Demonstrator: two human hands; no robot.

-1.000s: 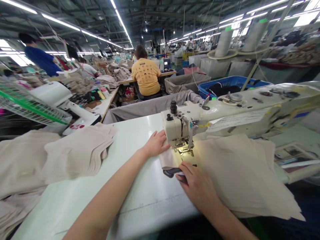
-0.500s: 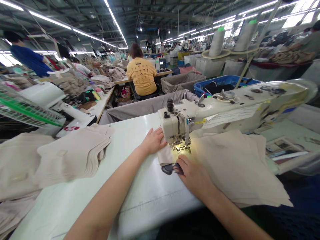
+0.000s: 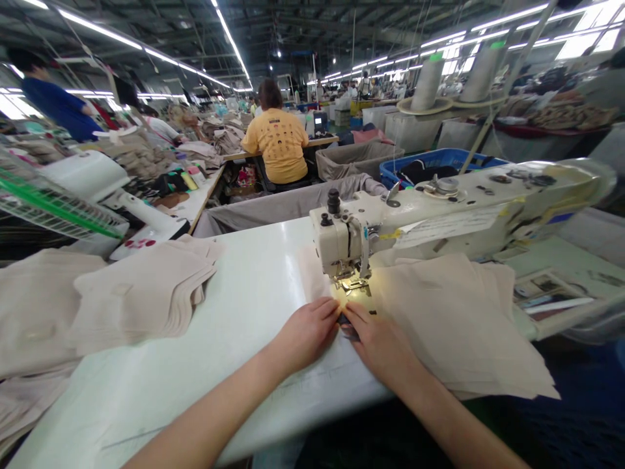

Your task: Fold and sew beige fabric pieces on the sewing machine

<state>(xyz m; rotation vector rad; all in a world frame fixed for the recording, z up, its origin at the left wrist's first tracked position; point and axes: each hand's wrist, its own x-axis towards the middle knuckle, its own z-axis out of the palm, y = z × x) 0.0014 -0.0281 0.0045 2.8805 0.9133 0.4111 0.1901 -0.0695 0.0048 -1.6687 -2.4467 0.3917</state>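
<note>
Busy sewing hall beyond fingers, pale surface (image 3: 244,293) below. Now seeing left hand (image 3: 310,331) drawn back beside right hand (image 3: 383,342), leaving beige cloth (image 3: 315,275) just beyond left fingers, near sewing machine (image 3: 338,242). Clamping dark piece (image 3: 344,319) in right fingers; can't tell left grip. Probably means two-handed control of near end.

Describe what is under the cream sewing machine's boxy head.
Under the head, a shiny metal presser foot shows, with flat beige cloth to its left. Whatever lies beneath the bare left hand and bare right hand cannot be seen.
</note>
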